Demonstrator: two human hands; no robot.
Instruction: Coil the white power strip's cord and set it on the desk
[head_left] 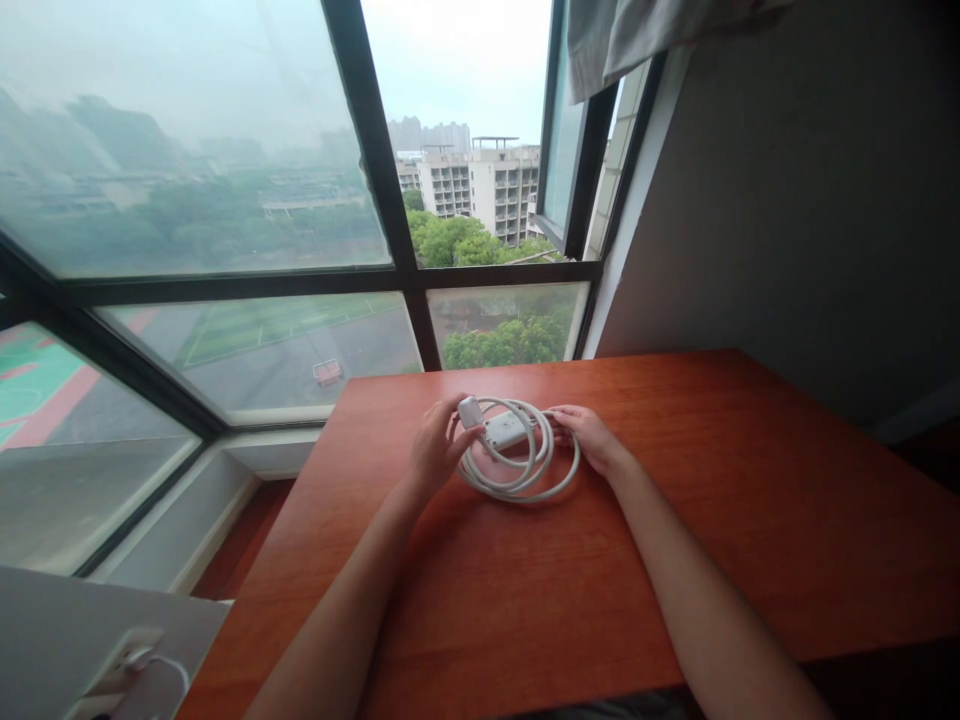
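A white power strip [505, 431] lies on the reddish-brown wooden table, ringed by loose loops of its white cord [517, 495]. At the left end of the coil, my left hand [441, 445] is closed on the white plug [470, 411], thumb below it and fingers behind. Across the coil, my right hand [594, 438] pinches the cord near the right end of the strip. Some of its fingertips are hidden behind the loops.
The wooden table [525, 600] reaches back to a dark-framed window [300, 283], with one pane open at the upper right. A grey curtain [637, 40] hangs above. At lower left, a wall socket [124, 665] holds a plug with a white cord.
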